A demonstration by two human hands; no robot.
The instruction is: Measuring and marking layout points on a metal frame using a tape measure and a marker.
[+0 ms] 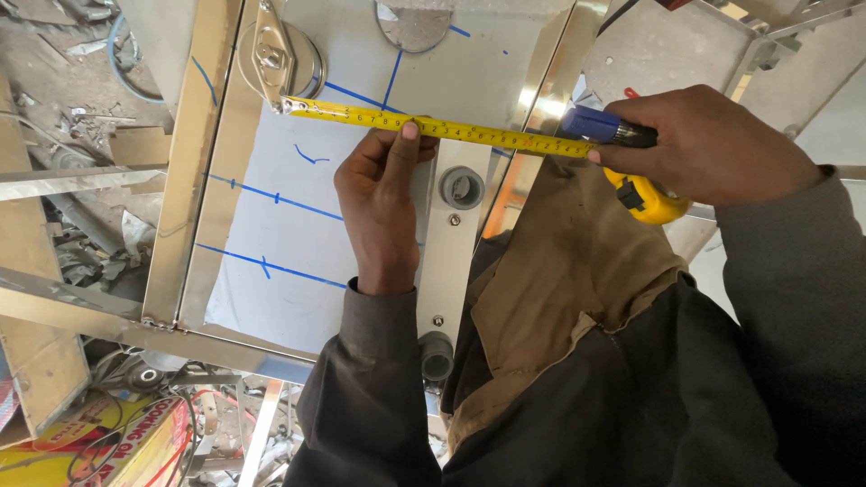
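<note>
A yellow tape measure blade [469, 133] stretches across a stainless steel sheet [271, 225] marked with blue lines. My left hand [383, 203] rests on the sheet, one fingertip pressing the blade down near its middle. My right hand [704, 144] grips the yellow tape measure case [648, 200] together with a blue marker [591, 124], held at the sheet's right edge. The blade's hooked end lies at a round metal fitting [275, 59] at the upper left.
A steel bar with two grey plastic bushings [462, 188] [437, 354] runs down beside my left hand. Steel frame rails [180, 162] border the sheet. Metal scraps and cables lie on the floor at left, and a yellow box [99, 446] sits at the lower left.
</note>
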